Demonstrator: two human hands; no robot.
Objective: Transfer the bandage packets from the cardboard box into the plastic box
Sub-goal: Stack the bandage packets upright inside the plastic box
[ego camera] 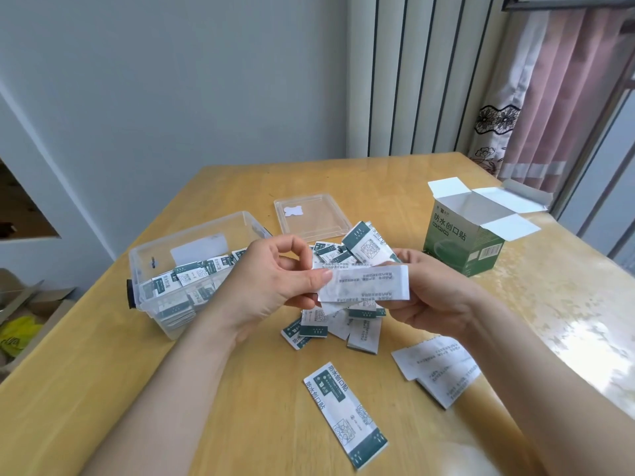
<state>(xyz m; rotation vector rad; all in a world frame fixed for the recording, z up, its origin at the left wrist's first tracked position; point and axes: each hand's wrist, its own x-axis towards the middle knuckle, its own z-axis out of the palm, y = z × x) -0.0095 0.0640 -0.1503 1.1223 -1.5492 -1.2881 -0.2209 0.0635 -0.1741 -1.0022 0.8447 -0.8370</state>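
Spanning the whole lower view, the wooden worktop (240, 389) carries every item noted below.

The clear plastic box (147, 259) stands open at the left, well filled with bandage packets (185, 276) lying in loose rows. Its clear lid (311, 214) lies flat on the worktop behind and to the right of it, apart from the box.

The green cardboard box (460, 242) stands upright at the right, well apart from the plastic box, with all its top flaps spread open. Its inside cannot be seen.

The left grip (275, 280) and right grip (436, 300), both bare hands, are raised above the middle of the worktop, between the two boxes. Each holds one end of the held packet (367, 281), which lies level with its plain white printed back toward the camera. The left thumb and fingers pinch its left end; the right fingers curl behind its right end.

A loose pile of packets (343, 324) lies on the worktop directly beneath the grips. Face-down strips (436, 369) lie near the right forearm. One long strip (343, 413) lies face up nearest the camera, between the forearms.
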